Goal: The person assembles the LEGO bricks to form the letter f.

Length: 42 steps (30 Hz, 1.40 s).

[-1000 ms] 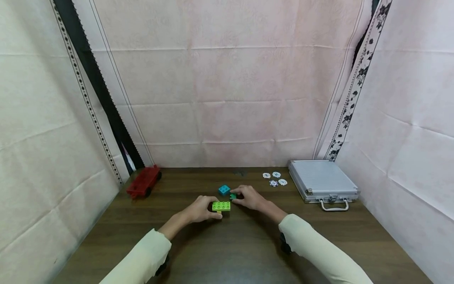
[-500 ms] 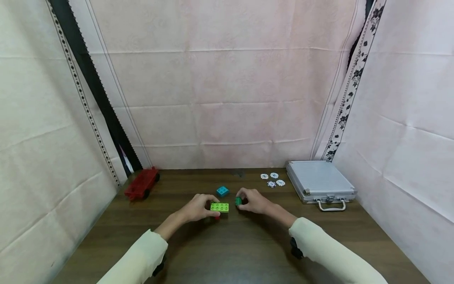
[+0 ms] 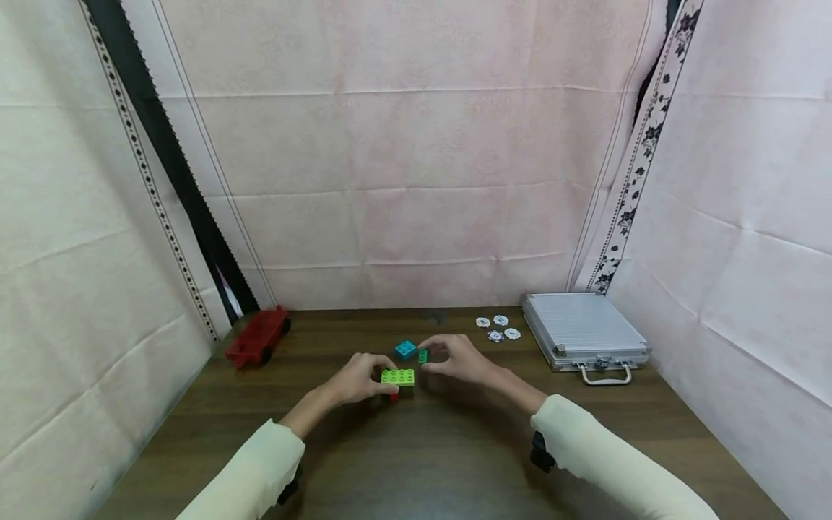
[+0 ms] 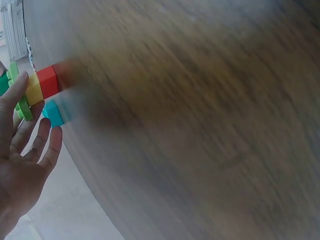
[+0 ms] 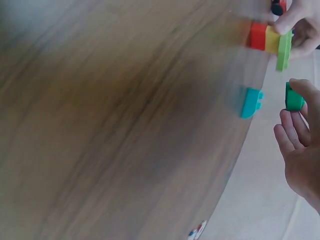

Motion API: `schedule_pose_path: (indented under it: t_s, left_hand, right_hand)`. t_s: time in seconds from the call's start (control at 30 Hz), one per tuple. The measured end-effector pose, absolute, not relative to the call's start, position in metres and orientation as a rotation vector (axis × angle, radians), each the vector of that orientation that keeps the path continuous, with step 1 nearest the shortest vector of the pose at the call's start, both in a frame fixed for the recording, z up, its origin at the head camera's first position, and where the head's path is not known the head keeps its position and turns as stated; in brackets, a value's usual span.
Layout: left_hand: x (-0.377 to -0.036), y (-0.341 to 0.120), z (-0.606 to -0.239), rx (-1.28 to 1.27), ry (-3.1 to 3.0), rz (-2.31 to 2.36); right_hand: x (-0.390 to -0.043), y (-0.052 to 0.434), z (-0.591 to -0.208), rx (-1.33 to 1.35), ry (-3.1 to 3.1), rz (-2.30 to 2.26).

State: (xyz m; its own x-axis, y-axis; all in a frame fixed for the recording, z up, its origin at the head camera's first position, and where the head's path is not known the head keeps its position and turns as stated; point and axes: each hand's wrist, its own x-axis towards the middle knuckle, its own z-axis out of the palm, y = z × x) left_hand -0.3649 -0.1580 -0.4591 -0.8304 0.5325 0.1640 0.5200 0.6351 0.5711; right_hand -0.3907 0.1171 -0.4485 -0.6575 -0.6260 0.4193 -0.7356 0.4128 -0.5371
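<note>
A small stack (image 3: 396,381) of bricks is held by the left hand (image 3: 354,380) near the middle of the bench (image 3: 416,448): a lime plate (image 3: 398,376) on top, a yellow brick (image 4: 34,89) under it and a red brick (image 4: 48,81) at the bottom. The stack is gripped at its left end between thumb and fingertips; in the left wrist view the other fingers are seen loosely spread. A dark green brick (image 3: 423,355) is pinched between the thumb and forefinger of the right hand (image 3: 455,359), just beside the stack and apart from it; it appears to be held clear of the bench. A teal brick (image 3: 406,349) lies on the bench just behind the stack, untouched by either hand.

The bricks are judged to be light, stiff moulded plastic with smooth sides that can slip under a loose pinch. The green brick is best taken on two opposite side faces, studs and underside left free. The stack is better held low across all three layers, since pressure on the lime plate alone could pry it off.

A red cart (image 3: 258,336) stands at the far left, and white chips (image 3: 497,328) lie beside a closed metal case (image 3: 583,333) at the far right.
</note>
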Motion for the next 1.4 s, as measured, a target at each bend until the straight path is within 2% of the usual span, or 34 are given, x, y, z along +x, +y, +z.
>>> schedule_pose_path:
  t_s: [0.43, 0.87, 1.4]
  left_hand:
    - [-0.365, -0.16, -0.457, 0.88, 2.794, 1.019]
    - [-0.365, -0.159, -0.455, 0.873, 2.8, 1.026]
    - [-0.366, -0.158, -0.453, 0.886, 2.796, 1.01]
  right_hand:
    - [-0.382, 0.09, -0.444, 1.295, -2.525, 1.189]
    - [-0.377, 0.074, -0.455, 1.314, -2.507, 1.149]
    - [-0.373, 0.068, -0.454, 1.266, -2.542, 1.178]
